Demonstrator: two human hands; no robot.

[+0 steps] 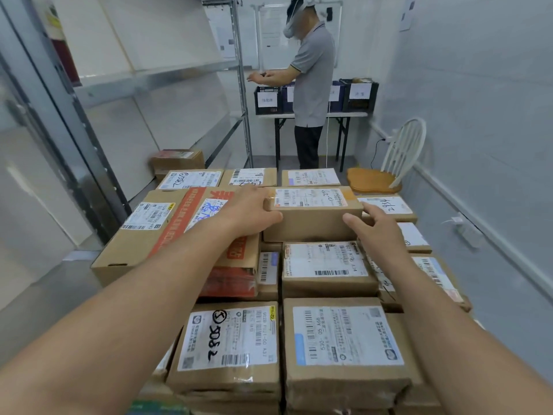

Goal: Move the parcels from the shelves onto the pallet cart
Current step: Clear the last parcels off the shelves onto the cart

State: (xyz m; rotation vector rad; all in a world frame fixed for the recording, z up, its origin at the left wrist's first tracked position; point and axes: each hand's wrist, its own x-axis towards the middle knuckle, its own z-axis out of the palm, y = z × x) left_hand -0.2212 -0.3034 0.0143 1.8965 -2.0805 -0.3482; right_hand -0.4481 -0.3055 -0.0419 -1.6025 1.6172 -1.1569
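Left hand [250, 211], right hand [379, 227] — parcel [311, 224] ends.

Parcel depot stockroom.
Shipping-labelled cardboard parcels [329, 265] stacked in one big block; steel shelves [155, 79] left of the stack, tagged plastic crates [267, 98] on a folding table [353, 114] behind it.

Both arms stretched forward; left hand [250, 212], right hand [378, 232] grip parcel [311, 224] ends, thumbs on near face.
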